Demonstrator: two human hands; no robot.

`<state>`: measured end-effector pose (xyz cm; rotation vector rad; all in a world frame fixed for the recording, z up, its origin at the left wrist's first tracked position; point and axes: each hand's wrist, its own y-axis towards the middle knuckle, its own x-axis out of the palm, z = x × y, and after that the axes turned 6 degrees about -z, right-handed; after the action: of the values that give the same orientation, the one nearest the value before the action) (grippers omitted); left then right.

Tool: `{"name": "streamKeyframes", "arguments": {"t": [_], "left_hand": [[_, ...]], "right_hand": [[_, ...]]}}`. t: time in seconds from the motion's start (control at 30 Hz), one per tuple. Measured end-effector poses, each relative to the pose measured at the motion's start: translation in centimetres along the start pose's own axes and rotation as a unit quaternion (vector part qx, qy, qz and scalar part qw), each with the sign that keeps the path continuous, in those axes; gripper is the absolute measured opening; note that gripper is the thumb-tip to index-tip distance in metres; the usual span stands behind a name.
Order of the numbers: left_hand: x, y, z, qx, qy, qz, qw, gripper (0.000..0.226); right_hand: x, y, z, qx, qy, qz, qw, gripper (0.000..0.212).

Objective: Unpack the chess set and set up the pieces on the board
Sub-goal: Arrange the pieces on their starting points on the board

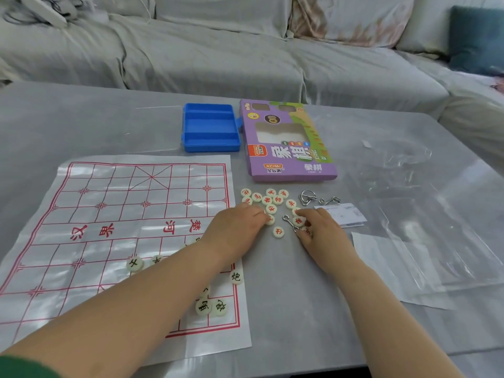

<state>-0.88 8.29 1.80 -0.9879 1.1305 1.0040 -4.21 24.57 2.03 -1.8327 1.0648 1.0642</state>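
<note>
a person's left hand (237, 224) and right hand (321, 231) rest palm down among a cluster of red-marked pieces (267, 201) on the grey table (300, 309), just off the board's right edge. the left hand's fingers curl loosely over pieces at the cluster's near edge, touching one at its fingertips; whether it grips any cannot be told. the right hand's thumb and fingers (302, 212) close around a red-marked disc (299, 221), with a loose disc (278, 232) lying between the two hands. the paper board (90, 214), printed with a red grid, lies flat at nine o'clock from the hands; a few black-marked pieces (135, 263) sit on its near half, partly hidden by the left forearm. at twelve o'clock from the hands lies the purple box (289, 148), with an open blue tray (210, 126) just beside it at its left. metal ring puzzles (307, 197) lie at one o'clock, clear plastic wrap (409, 255) at three o'clock. a sheeted sofa (218, 50) stands beyond the table.
</note>
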Motion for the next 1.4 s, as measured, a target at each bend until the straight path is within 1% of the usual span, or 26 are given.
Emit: {"name": "streamKeyframes", "arguments": {"t": [0.07,0.2,0.37,0.5,0.73,1.0,1.07,1.17,1.33,1.4], "left_hand": [[-0.2,0.0,-0.1,0.014,-0.002,-0.003,1.000,0.043],[-0.4,0.1,-0.3,0.055,0.004,-0.012,0.998,0.043],[-0.7,-0.2,-0.5,0.043,-0.063,-0.009,0.997,0.040],[-0.5,0.0,-0.5,0.024,-0.090,-0.002,0.996,0.043],[-0.4,1.5,0.5,0.013,-0.076,-0.004,0.997,0.042],[-0.7,2.5,0.4,0.013,-0.074,-0.040,0.996,0.041],[-0.6,2.3,0.4,0.014,-0.074,-0.030,0.997,0.040],[-0.3,1.8,0.2,0.002,-0.103,-0.012,0.995,0.036],[-0.4,1.2,-0.6,-0.027,-0.137,-0.027,0.990,0.027],[-0.4,0.9,-0.8,-0.040,-0.142,-0.028,0.989,0.026]], "right_hand": [[-0.4,0.3,0.0,-0.008,-0.005,-0.025,1.000,0.039],[-1.1,0.5,0.0,-0.014,-0.023,-0.059,0.998,0.034],[-1.4,0.3,0.4,-0.025,-0.029,-0.074,0.997,0.032],[-1.3,0.4,0.4,-0.016,-0.026,-0.063,0.998,0.030],[-0.9,0.8,0.9,-0.016,-0.026,-0.042,0.999,0.025],[-0.7,0.8,1.1,-0.029,-0.028,-0.032,0.999,0.025],[-0.6,0.7,1.1,-0.031,-0.025,-0.028,0.999,0.025],[-0.4,0.6,1.2,-0.029,-0.022,-0.024,0.999,0.026],[-0.4,0.5,1.2,-0.031,-0.019,-0.021,0.999,0.027],[-0.4,0.5,1.3,-0.033,-0.022,-0.021,0.999,0.027]]}}
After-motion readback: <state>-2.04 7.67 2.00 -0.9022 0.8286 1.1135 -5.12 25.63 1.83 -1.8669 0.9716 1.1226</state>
